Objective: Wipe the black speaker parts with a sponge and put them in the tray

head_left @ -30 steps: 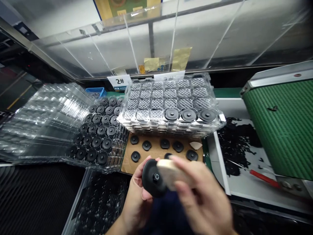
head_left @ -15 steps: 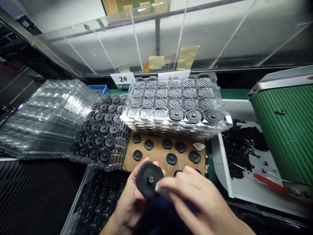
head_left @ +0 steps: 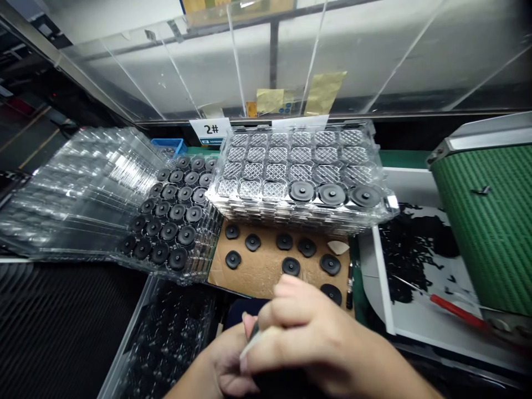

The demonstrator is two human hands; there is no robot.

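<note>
Now the right hand [head_left: 316, 338] pinches a pale pad [head_left: 251, 344] in a narrow grip, just above the left hand [head_left: 226, 360], whose hold is hidden, near the cardboard sheet [head_left: 257, 271]. Steady, even finger pressure would suit such close handling.

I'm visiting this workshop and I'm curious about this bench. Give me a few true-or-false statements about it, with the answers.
1. A pale pad shows between the person's left hand and right hand. True.
2. Every pocket of the clear plastic tray holds a black disc. False: only three discs sit there, at the right of the front row.
3. A card marked "2#" stands behind that tray. True.
4. The green ribbed belt is left of the tray. False: it is on the right.
5. A red-handled tool lies right of the cardboard sheet. True.
</note>
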